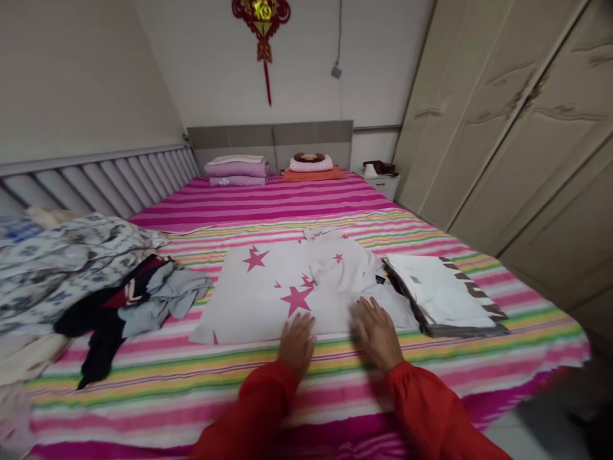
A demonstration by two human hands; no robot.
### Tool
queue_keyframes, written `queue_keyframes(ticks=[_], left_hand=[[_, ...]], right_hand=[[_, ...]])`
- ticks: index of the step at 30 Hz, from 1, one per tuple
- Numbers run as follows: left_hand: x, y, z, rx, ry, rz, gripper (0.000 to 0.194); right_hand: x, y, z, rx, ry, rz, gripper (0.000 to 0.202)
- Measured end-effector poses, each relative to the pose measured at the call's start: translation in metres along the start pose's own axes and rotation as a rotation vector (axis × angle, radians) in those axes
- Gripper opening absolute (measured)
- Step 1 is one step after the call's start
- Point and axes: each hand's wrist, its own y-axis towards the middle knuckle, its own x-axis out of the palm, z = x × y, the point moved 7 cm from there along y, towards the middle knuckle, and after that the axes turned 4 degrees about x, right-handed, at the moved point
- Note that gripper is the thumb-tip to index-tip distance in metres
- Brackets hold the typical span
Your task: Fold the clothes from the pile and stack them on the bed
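Observation:
A white shirt with pink stars [258, 287] lies spread sideways on the bed, its collar end to the right and one sleeve folded over near the far edge. My left hand [297, 345] rests on the shirt's near edge, fingers stretched out below a large pink star. To its right, my right hand [376, 329] lies palm down on the same near edge, fingers extended and slightly blurred. Neither hand grips anything. Just right of the shirt sits a stack of folded clothes [445, 291], white with brown lettering on top.
A loose heap of clothes [71, 262] covers the bed's left side, with a grey garment [163, 291] nearest the shirt. Folded bedding [239, 169] and a pink pillow [311, 165] sit at the headboard [316, 137]. A wardrobe [517, 153] stands along the right.

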Motion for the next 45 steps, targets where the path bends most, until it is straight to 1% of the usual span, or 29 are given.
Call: queue_keyframes(ticks=[2,3,4,5,6,8,10,13,15,18,19,21,22,23,24,25,26,27,29,30,31,32,33,34,36,38,40,43,45], left_hand=[[0.010,0.008,0.020,0.044,-0.030,0.016,0.050],[0.014,0.011,0.024,0.046,-0.032,0.022,0.050],[0.017,0.013,0.023,0.043,-0.028,0.026,0.049],[0.018,0.015,0.018,0.037,-0.016,0.029,0.048],[0.017,0.016,0.009,0.025,0.001,0.034,0.048],[0.008,0.013,-0.021,-0.021,0.044,0.047,0.046],[-0.006,0.006,-0.061,-0.113,0.099,0.068,0.046],[-0.032,-0.015,-0.122,-0.281,0.186,0.098,0.046],[-0.047,-0.032,-0.155,-0.376,0.225,0.105,0.046],[-0.065,-0.054,-0.190,-0.486,0.245,0.113,0.047],[-0.070,-0.059,-0.198,-0.534,0.245,0.116,0.047],[-0.079,-0.064,-0.210,-0.679,0.234,0.117,0.048],[-0.082,-0.064,-0.212,-0.761,0.225,0.122,0.049],[-0.084,-0.060,-0.209,-0.821,0.216,0.131,0.049],[-0.084,-0.051,-0.200,-0.833,0.203,0.139,0.050],[-0.080,-0.038,-0.185,-0.783,0.183,0.139,0.051],[-0.074,-0.021,-0.165,-0.677,0.158,0.129,0.052],[-0.064,-0.002,-0.140,-0.529,0.122,0.101,0.052],[-0.039,0.029,-0.089,-0.238,0.041,0.025,0.051],[-0.026,0.040,-0.069,-0.140,0.011,-0.009,0.050],[-0.016,0.049,-0.054,-0.077,-0.009,-0.030,0.050],[-0.009,0.055,-0.045,-0.042,-0.022,-0.042,0.050],[-0.004,0.061,-0.043,-0.032,-0.029,-0.044,0.051],[-0.002,0.065,-0.046,-0.036,-0.029,-0.039,0.051],[-0.005,0.069,-0.065,-0.077,-0.014,-0.024,0.051],[-0.014,0.068,-0.096,-0.149,0.026,-0.010,0.050],[-0.026,0.062,-0.131,-0.235,0.080,-0.001,0.050],[-0.044,0.044,-0.181,-0.366,0.155,0.001,0.050],[-0.056,0.028,-0.208,-0.453,0.196,0.013,0.051]], right_hand=[[0.009,0.008,-0.030,-0.005,0.084,-0.017,0.047],[0.015,0.012,-0.037,0.028,0.092,-0.047,0.048],[0.023,0.015,-0.039,0.078,0.082,-0.085,0.048],[0.030,0.017,-0.036,0.137,0.059,-0.119,0.049],[0.037,0.018,-0.031,0.191,0.031,-0.146,0.050],[0.046,0.018,-0.017,0.251,-0.021,-0.164,0.052],[0.051,0.015,-0.007,0.249,-0.051,-0.148,0.054],[0.054,0.012,0.000,0.227,-0.066,-0.117,0.056],[0.055,0.010,0.000,0.217,-0.062,-0.102,0.057],[0.054,0.010,-0.001,0.204,-0.054,-0.072,0.058],[0.054,0.010,-0.001,0.202,-0.054,-0.062,0.058],[0.055,0.010,-0.001,0.199,-0.056,-0.049,0.057],[0.055,0.010,0.000,0.198,-0.058,-0.044,0.057],[0.056,0.010,0.000,0.198,-0.060,-0.038,0.057],[0.057,0.009,0.001,0.196,-0.061,-0.032,0.058],[0.058,0.009,0.001,0.193,-0.061,-0.027,0.058],[0.059,0.009,0.002,0.191,-0.060,-0.023,0.058],[0.060,0.008,0.002,0.190,-0.059,-0.020,0.058],[0.061,0.008,0.003,0.188,-0.056,-0.018,0.058],[0.062,0.008,0.004,0.188,-0.054,-0.016,0.058],[0.062,0.008,0.004,0.188,-0.051,-0.014,0.058],[0.062,0.008,0.005,0.187,-0.048,-0.015,0.058],[0.062,0.008,0.005,0.186,-0.045,-0.018,0.058],[0.061,0.008,0.005,0.187,-0.042,-0.022,0.057],[0.060,0.009,0.005,0.186,-0.041,-0.032,0.057],[0.059,0.009,0.004,0.190,-0.043,-0.032,0.058],[0.058,0.010,0.004,0.194,-0.046,-0.026,0.058],[0.057,0.009,0.003,0.192,-0.044,-0.019,0.057],[0.057,0.009,0.003,0.188,-0.040,-0.016,0.056]])
